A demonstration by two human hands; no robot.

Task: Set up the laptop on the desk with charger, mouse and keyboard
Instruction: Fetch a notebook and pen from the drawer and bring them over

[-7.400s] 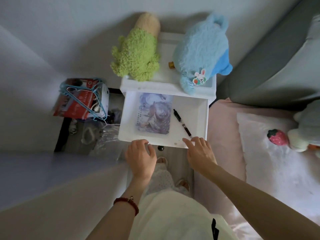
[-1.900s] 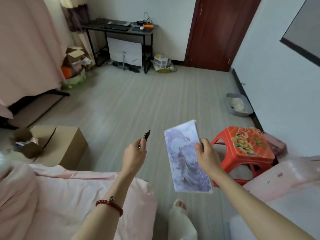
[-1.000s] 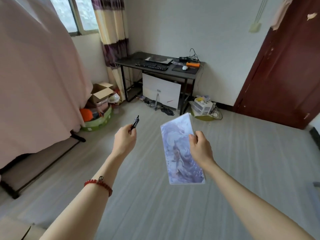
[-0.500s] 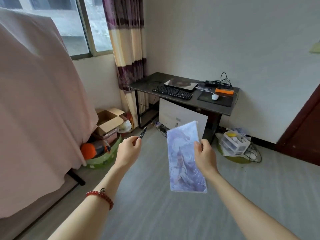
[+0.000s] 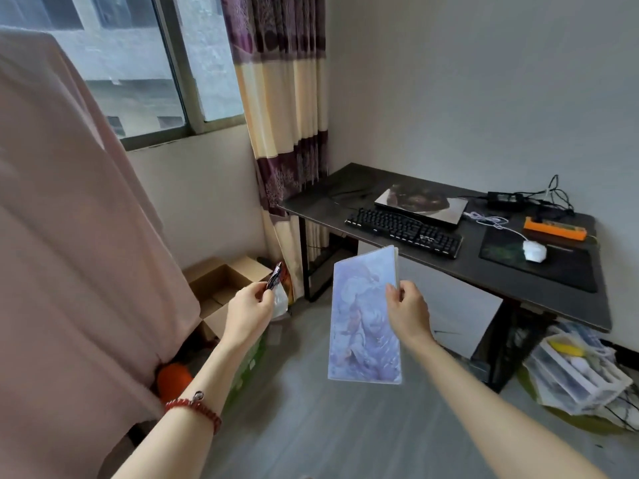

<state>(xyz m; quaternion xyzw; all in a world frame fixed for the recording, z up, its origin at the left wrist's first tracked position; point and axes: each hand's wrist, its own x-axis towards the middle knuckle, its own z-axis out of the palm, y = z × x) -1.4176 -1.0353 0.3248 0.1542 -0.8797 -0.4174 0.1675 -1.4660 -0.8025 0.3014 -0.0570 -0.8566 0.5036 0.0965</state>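
Laptop lies closed at the back of the desk, keyboard just in front, mouse on its pad to the right. Right hand grips a notebook; left hand pinches a pen.

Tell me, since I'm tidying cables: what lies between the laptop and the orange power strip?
Head view: a white cable on the desk.
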